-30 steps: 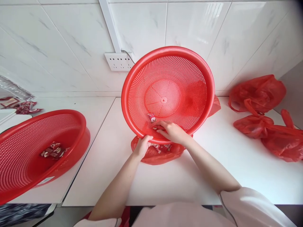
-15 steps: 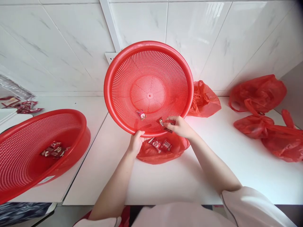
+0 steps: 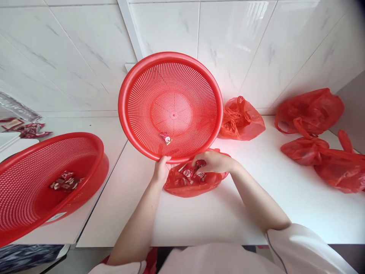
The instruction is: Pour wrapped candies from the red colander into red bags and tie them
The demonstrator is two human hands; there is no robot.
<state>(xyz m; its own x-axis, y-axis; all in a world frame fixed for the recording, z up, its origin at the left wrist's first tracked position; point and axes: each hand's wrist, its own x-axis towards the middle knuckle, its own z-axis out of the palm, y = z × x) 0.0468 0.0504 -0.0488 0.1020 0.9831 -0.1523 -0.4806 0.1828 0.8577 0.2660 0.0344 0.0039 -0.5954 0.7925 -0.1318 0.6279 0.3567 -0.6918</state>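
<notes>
My left hand [image 3: 162, 170] grips the near rim of a red mesh basket [image 3: 209, 110], thumb over the edge. The basket is tilted up, its inside facing me. Low on its inner wall lies one small wrapped candy [image 3: 165, 138]. Below the rim, my right hand [image 3: 215, 161] reaches into the mouth of a red plastic bag [image 3: 188, 190], fingers curled around a dark red wrapped candy [image 3: 200, 163]. More wrapped candies [image 3: 187, 173] lie in the bag, just under those fingers.
At left stands a second red basket [image 3: 104, 160] with several wrapped candies [image 3: 67, 182] inside. More packets [image 3: 32, 130] lie behind it. A knotted red bag [image 3: 242, 121] sits near the tiled wall, and further red bags [image 3: 310, 110] lie at the right on the white table [image 3: 256, 213].
My right hand has moved down out of the basket with the candy and into the bag's mouth. The tilted basket has shifted slightly left, still in my left hand.
</notes>
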